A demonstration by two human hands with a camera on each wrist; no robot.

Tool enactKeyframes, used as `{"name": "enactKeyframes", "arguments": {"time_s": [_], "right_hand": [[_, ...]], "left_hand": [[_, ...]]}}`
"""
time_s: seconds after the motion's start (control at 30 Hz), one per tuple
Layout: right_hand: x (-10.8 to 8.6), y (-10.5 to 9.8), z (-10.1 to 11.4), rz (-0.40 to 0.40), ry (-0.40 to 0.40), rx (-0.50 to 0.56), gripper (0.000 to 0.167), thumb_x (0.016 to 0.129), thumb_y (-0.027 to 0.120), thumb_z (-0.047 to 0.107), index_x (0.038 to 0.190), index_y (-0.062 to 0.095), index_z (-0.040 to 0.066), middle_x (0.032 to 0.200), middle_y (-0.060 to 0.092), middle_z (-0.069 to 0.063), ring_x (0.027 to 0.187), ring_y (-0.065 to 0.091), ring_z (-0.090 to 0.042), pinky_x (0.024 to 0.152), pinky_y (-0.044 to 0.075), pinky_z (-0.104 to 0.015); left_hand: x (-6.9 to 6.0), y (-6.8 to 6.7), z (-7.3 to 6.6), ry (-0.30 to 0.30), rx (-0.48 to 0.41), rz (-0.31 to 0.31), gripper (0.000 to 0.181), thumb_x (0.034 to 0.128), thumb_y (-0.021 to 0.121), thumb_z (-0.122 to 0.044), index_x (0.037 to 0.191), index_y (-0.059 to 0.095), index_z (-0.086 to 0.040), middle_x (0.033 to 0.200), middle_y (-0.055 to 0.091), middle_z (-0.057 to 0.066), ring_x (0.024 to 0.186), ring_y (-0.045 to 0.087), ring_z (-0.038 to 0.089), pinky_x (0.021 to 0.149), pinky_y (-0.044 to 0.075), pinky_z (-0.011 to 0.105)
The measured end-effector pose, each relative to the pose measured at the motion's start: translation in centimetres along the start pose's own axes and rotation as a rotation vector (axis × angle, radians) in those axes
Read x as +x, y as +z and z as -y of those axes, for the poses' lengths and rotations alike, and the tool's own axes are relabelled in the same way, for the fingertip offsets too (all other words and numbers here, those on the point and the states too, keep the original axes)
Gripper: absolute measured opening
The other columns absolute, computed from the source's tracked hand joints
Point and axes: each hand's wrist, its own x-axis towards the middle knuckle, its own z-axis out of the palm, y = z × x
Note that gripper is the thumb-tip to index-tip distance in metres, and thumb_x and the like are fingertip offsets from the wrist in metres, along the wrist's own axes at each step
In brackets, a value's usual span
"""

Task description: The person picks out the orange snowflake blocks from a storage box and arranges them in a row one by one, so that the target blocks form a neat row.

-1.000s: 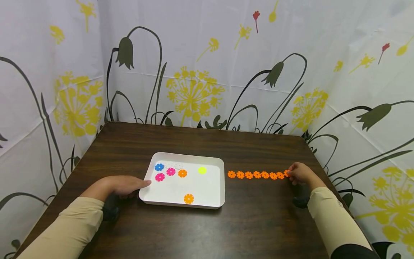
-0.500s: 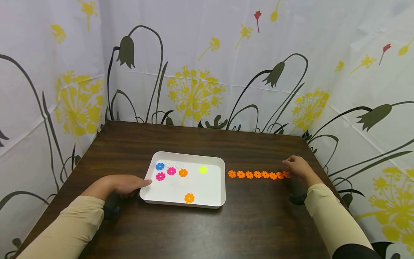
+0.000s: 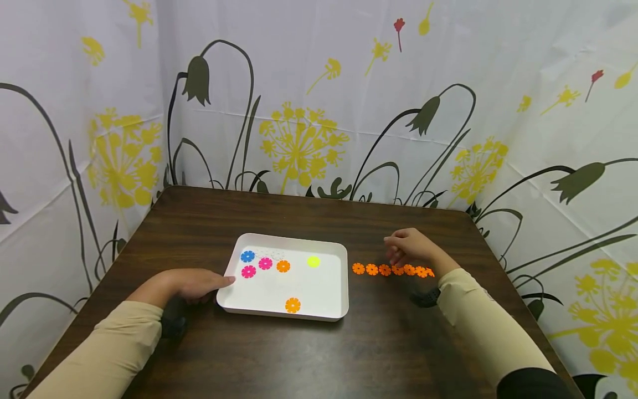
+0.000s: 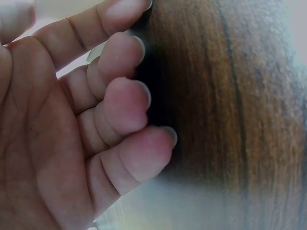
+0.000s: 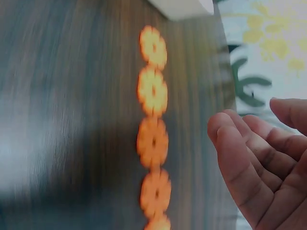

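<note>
My left hand (image 3: 191, 285) holds the left rim of a white tray (image 3: 319, 291), thumb on the rim; in the left wrist view its other fingers (image 4: 125, 105) are bent. Inside the tray are flower-shaped discs: a blue disc (image 3: 247, 256), two pink discs (image 3: 248, 271), two orange discs (image 3: 293, 305) and a yellow disc (image 3: 313, 261). On the table, a row of several orange flower-shaped discs (image 3: 371, 269) runs rightward from the tray. Above that row hovers my right hand (image 3: 410, 246), empty, fingers loosely bent; it and its wrist hide part of the row.
Some faint clear discs (image 3: 271, 256) lie near the tray's back wall. The dark wooden table (image 3: 299, 354) ends at the back against a white curtain (image 3: 309, 83) with printed flowers, which also hangs at both sides.
My right hand has let go of the orange disc at the row's right end and moved left above the row. The left hand stays on the tray.
</note>
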Motion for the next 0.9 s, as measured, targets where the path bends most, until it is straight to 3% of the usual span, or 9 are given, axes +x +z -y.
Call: {"name": "enactKeyframes", "arguments": {"time_s": [0.33,0.57,0.9], "right_hand": [[0.9,3.2,3.3,0.059,-0.02,0.001,0.036,0.099,0.059,0.031,0.112,0.062,-0.002,0.103,0.067,-0.03,0.07,0.07,-0.025,0.072,0.058,-0.047],[1.5,5.0,4.4,0.088,-0.042,-0.015,0.04,0.098,0.06,0.031,0.115,0.062,-0.005,0.092,0.071,-0.02,0.07,0.07,-0.025,0.069,0.058,-0.044],[2.1,8.4,6.7,0.169,-0.056,-0.048,0.042,0.097,0.061,0.031,0.117,0.061,-0.006,0.094,0.071,-0.021,0.068,0.07,-0.025,0.066,0.059,-0.039]], "left_hand": [[0.1,0.0,0.1,-0.001,-0.005,0.003,0.057,0.0997,0.038,-0.058,0.106,0.063,-0.007,0.081,0.055,0.008,0.07,0.052,0.022,0.064,0.045,0.034],[-0.1,0.0,0.0,0.001,0.001,-0.001,0.057,0.0999,0.038,-0.057,0.106,0.064,-0.007,0.081,0.055,0.008,0.07,0.053,0.022,0.065,0.045,0.034],[0.1,0.1,0.2,0.002,-0.003,-0.004,0.058,0.0994,0.039,-0.058,0.108,0.063,-0.006,0.082,0.055,0.008,0.071,0.053,0.022,0.065,0.045,0.034]]}}
